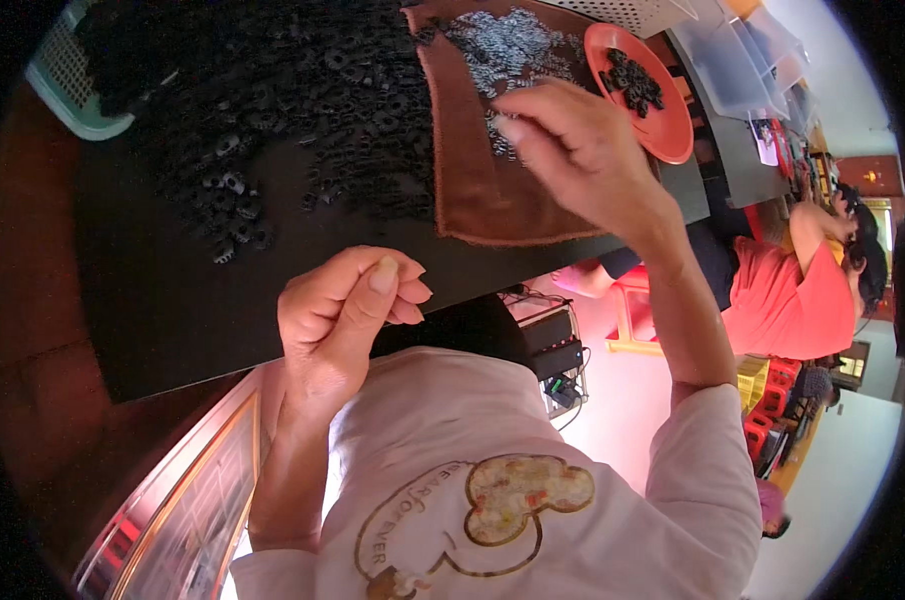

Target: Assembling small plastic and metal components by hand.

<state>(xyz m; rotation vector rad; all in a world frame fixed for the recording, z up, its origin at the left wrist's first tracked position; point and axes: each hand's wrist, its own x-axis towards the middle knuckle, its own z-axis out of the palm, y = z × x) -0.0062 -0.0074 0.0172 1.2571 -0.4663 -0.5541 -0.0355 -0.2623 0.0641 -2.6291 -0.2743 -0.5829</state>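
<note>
White short-sleeved T-shirt [463, 415] with a cartoon print fills the foreground; beyond it, two bare hands are held out at a dark tabletop [173, 320]. The left hand [335, 305] is at the near edge, its grip closed, the thumb laid against the curled forefinger; if a small piece is pinched inside, it does not show. The right hand [595, 158] reaches over a brown cloth [513, 215], its fingertips by a scatter of small silver pieces [508, 45]; thumb and forefinger are close, but whether they meet, or pinch anything, I cannot tell.

Left of the cloth, a broad heap of small black notched parts [323, 100] spreads across the tabletop. An orange-red plate [673, 142] to the right holds a smaller pile of black pieces [631, 82].

The step in hand looks like picking among the silver pieces. The next move probably calls for a precise pinch on a single one, without scattering its neighbours, and a steady left hand.
</note>
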